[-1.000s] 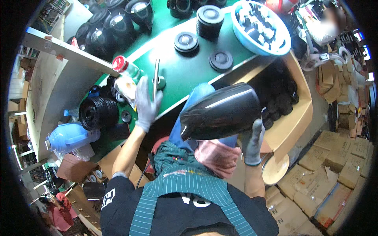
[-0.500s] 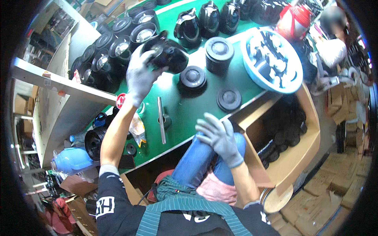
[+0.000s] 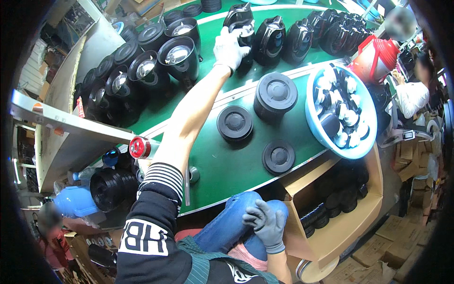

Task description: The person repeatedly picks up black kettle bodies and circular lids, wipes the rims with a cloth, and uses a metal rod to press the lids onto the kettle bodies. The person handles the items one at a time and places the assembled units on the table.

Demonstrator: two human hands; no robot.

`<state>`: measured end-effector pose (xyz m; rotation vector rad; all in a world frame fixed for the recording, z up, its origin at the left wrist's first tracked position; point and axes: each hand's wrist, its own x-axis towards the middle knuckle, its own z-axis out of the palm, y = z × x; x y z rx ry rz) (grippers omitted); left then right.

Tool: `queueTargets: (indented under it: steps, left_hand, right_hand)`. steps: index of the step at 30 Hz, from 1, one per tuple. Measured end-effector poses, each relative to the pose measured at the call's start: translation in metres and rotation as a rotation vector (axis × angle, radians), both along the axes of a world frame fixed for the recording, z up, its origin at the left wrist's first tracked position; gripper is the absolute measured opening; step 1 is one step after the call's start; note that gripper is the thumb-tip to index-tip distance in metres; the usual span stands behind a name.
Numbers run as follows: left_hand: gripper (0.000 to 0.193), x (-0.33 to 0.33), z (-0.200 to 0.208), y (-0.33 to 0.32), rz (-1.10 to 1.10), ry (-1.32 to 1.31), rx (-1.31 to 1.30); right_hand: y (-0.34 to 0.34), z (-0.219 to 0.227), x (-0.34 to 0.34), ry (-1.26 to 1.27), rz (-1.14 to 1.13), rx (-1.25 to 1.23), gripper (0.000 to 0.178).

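Note:
My left hand [image 3: 229,49], in a pale grey glove, is stretched far across the green table. Its fingers are curled against the side of a glossy black jug body [image 3: 239,17] at the left end of a row. Similar black jug bodies [image 3: 269,40] stand right beside it. My right hand [image 3: 267,225], gloved in grey, is above my knee with its fingers apart and loosely bent, holding nothing. Between the hands are a short stack of round black discs [image 3: 235,123], a taller stack [image 3: 276,94] and a low one [image 3: 278,157] near the table edge.
A light blue basin [image 3: 316,128] of white and black parts sits at the right, above an open cardboard box [image 3: 352,225] holding black pieces. Black cylinders with shiny insides [image 3: 178,59] crowd the left. A metal rod [image 3: 187,189] is near my left sleeve. A red-and-white jug [image 3: 376,59] stands beyond the basin.
My left hand has carried the black jug body away from me and to the right, to the end of the row. My right hand has lowered toward my knee, its fingers more bent.

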<state>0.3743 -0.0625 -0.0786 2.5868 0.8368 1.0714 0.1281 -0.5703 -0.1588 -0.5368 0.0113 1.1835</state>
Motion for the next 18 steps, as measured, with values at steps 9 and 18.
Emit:
queueTargets:
  steps: [9,18]
  left_hand:
    - [0.034,-0.018,0.062,0.126,0.377,0.589,0.411]
    - [0.035,-0.049,0.079,0.137,0.305,0.527,0.458]
  right_hand:
    - [0.005,-0.007,-0.001,0.169,-0.012,0.200,0.090]
    - [0.006,-0.010,0.002,0.076,0.022,0.154,0.086]
